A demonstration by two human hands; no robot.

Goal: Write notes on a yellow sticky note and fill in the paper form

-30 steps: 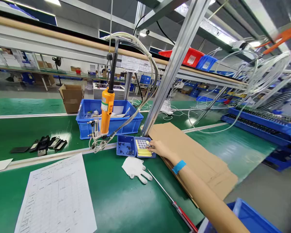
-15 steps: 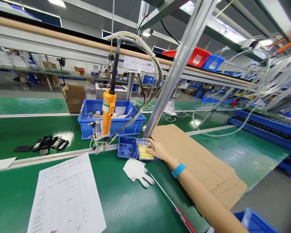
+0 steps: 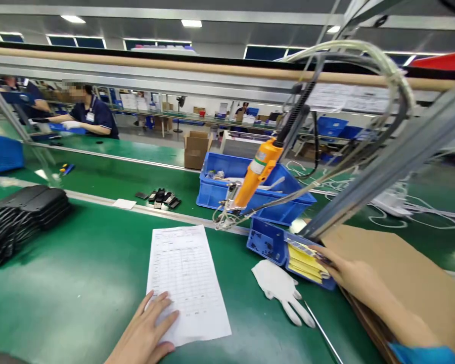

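Observation:
A printed form (image 3: 185,283) lies on the green bench. My left hand (image 3: 149,323) rests on its lower left edge with the fingers spread. On the right, my right hand (image 3: 341,273) reaches into a small blue bin of yellow slips (image 3: 305,260). Its fingers are closed around something dark and slim, too blurred to name. Beside it stands a second small blue bin (image 3: 265,240) with tiny black parts. A white glove (image 3: 280,288) lies flat in front of the bins, close to the metal shaft of a tool (image 3: 322,331).
An orange power screwdriver (image 3: 258,172) hangs by a blue crate (image 3: 216,194). Flat cardboard (image 3: 402,273) lies at right, under a slanted metal post (image 3: 382,172). Black cabled devices (image 3: 26,217) are stacked at left. Co-workers (image 3: 93,116) sit at the far left.
The view has swung left, bringing the co-workers and black devices into sight. My left hand has come onto the form. My right hand remains at the bin of yellow slips.

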